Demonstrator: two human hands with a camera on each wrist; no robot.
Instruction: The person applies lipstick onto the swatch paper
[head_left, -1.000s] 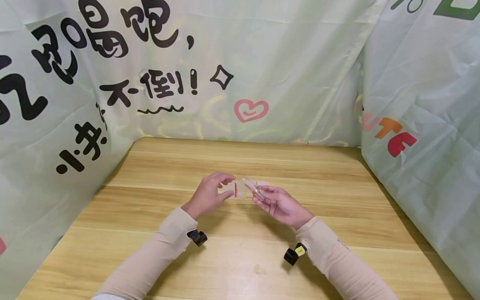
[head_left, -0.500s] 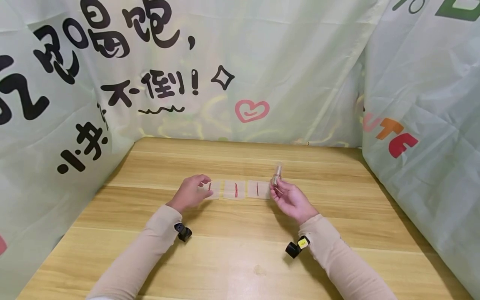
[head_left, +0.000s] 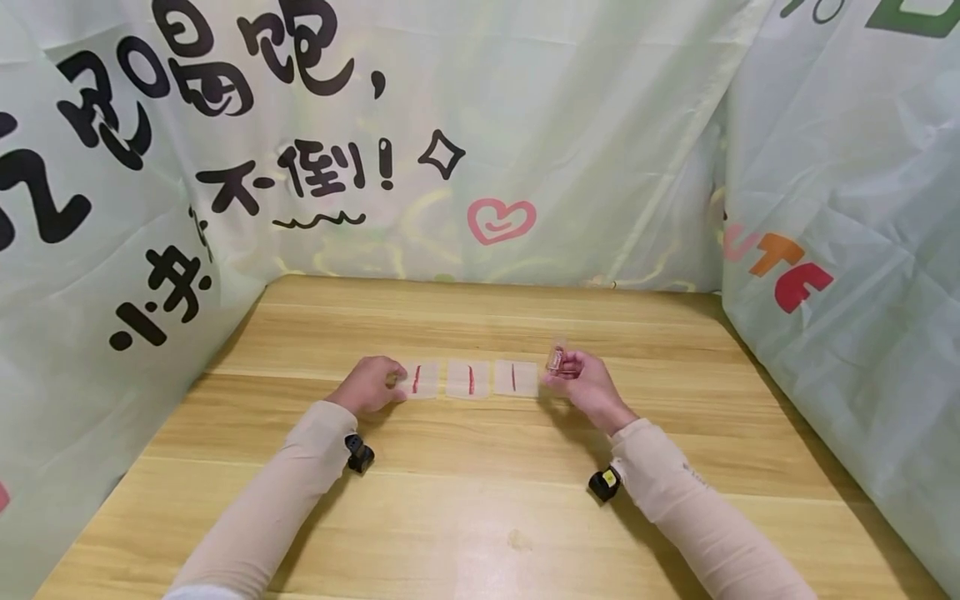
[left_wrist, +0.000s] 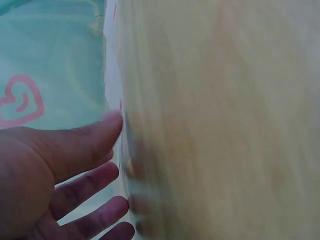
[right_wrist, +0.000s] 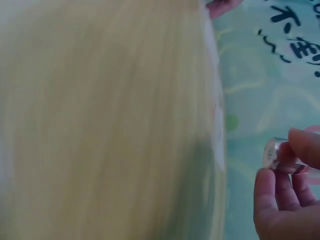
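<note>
Three pale, thin squares lie in a row on the wooden table: a left square [head_left: 427, 382], a middle square [head_left: 458, 380] and a right square [head_left: 527, 381]. Each bears one upright red or dark red stroke. At the left square's outer edge is my left hand [head_left: 369, 385], thumb and fingertips apart; the left wrist view shows those fingers [left_wrist: 95, 215] down at the table surface. Just beyond the right square, my right hand [head_left: 596, 390] pinches a clear lipstick tube [head_left: 556, 358] above the table. Its see-through end [right_wrist: 270, 152] shows in the right wrist view.
The wooden table [head_left: 450, 483] runs back to a printed cloth [head_left: 600, 150] hanging behind it and on both sides. Each wrist wears a small black camera, one on the left [head_left: 359, 454] and one on the right [head_left: 604, 483].
My left hand has moved left from the middle square to the left square's edge. The right hand has carried the tube rightward, off the squares, and turned it.
</note>
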